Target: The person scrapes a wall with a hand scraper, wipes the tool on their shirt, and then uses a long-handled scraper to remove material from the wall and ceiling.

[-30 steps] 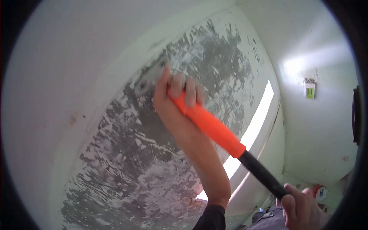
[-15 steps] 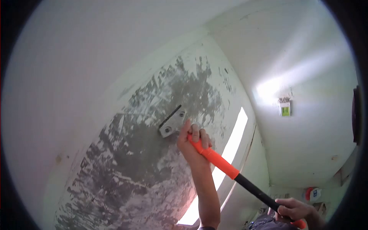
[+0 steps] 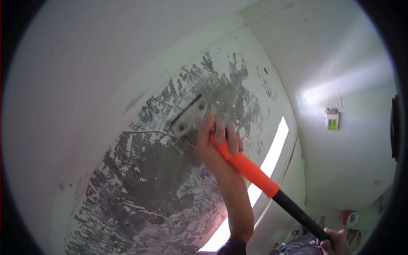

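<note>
A long-handled scraper (image 3: 257, 175) with an orange grip, a black shaft and a wide metal head runs diagonally across the view. Its blade edge lies at the patchy wall or ceiling surface (image 3: 157, 165), where grey shows through white coating. My left hand (image 3: 222, 135) is closed round the upper end of the orange grip, just below the scraper head (image 3: 190, 117). Down at the lower right, my right hand (image 3: 338, 242) is wrapped round the black shaft near its end, partly cut off by the frame. A strip of coating appears lifted beside the blade.
A bright narrow opening (image 3: 268, 157) runs beside the scraped area. On the pale surface at right sits a small white-and-green box (image 3: 332, 120). A red-and-white container (image 3: 349, 218) and cluttered items lie at the lower right. A dark object (image 3: 395, 127) stands at the right edge.
The scraper head has moved up along the surface, and a longer lifted line of coating shows beside it. Both hands keep hold. The view has shifted slightly.
</note>
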### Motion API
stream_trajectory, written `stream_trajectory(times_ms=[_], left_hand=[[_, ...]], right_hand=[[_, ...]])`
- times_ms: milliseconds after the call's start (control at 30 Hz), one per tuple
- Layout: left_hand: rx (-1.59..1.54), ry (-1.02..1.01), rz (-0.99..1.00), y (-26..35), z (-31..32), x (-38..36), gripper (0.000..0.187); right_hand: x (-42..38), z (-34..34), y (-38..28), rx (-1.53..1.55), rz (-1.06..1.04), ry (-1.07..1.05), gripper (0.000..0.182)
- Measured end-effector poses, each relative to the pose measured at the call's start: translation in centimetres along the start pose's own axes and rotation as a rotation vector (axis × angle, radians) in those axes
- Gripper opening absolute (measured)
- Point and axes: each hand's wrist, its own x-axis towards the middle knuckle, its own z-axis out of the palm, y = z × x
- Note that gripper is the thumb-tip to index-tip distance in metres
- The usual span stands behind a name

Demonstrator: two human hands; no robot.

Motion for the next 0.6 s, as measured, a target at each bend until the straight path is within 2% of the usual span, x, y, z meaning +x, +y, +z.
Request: stream_trajectory(times_ms=[67, 100, 167, 200, 267, 300, 333, 367, 400, 433, 500, 533, 600], left_hand=[[0.013, -0.146, 0.021, -0.1, -1.0, 0.2, 0.03], [0.015, -0.145, -0.005, -0.1, -0.5, 0.5, 0.03], [0.041, 0.001, 0.074, -0.1, 1.4, 1.9, 0.03], [0.027, 0.006, 0.072, -0.4, 1.4, 1.5, 0.03], [-0.079, 0.088, -0.004, -1.9, 1.1, 0.1, 0.027], [-0.1, 0.073, -0.006, -3.0, 0.7, -0.9, 0.027], [-0.134, 0.074, -0.103, -4.4, -0.1, -2.0, 0.026], [-0.164, 0.077, -0.201, -5.5, -0.8, -2.6, 0.025], [-0.177, 0.067, -0.205, -6.4, -1.5, -2.6, 0.025], [-0.185, 0.013, -0.226, -7.2, -2.0, -2.2, 0.025], [-0.193, -0.053, -0.248, -8.2, -2.4, -0.5, 0.026], [-0.196, -0.07, -0.269, -8.6, -1.9, 1.0, 0.026], [-0.197, -0.086, -0.299, -9.1, -0.9, 3.3, 0.026]], right_hand=[[0.5, -0.3, -0.6, 0.009, 0.008, -0.004, 0.048], [1.1, -0.1, -0.8, 0.029, 0.043, 0.007, 0.051], [2.1, -0.5, -1.9, 0.06, 0.084, -0.019, 0.05], [1.9, -0.7, -2.0, 0.047, 0.089, -0.016, 0.05], [1.2, -0.7, -1.5, -0.015, 0.096, -0.026, 0.047], [0.6, -0.3, -0.3, -0.019, 0.057, 0.039, 0.039], [0.3, -0.5, 0.5, -0.033, 0.055, 0.061, 0.039], [-0.1, -0.7, 1.2, 0.055, 0.13, 0.031, 0.038], [-0.3, -0.7, 1.6, 0.147, 0.205, -0.003, 0.037], [-0.5, -0.3, 1.9, 0.14, 0.203, 0.012, 0.037], [-0.2, 0.9, 2.0, 0.368, 0.142, 0.009, 0.036], [0.4, 1.2, 1.4, 0.368, 0.139, 0.019, 0.036], [2.0, 1.4, -0.6, 0.482, 0.269, 0.02, 0.039]])
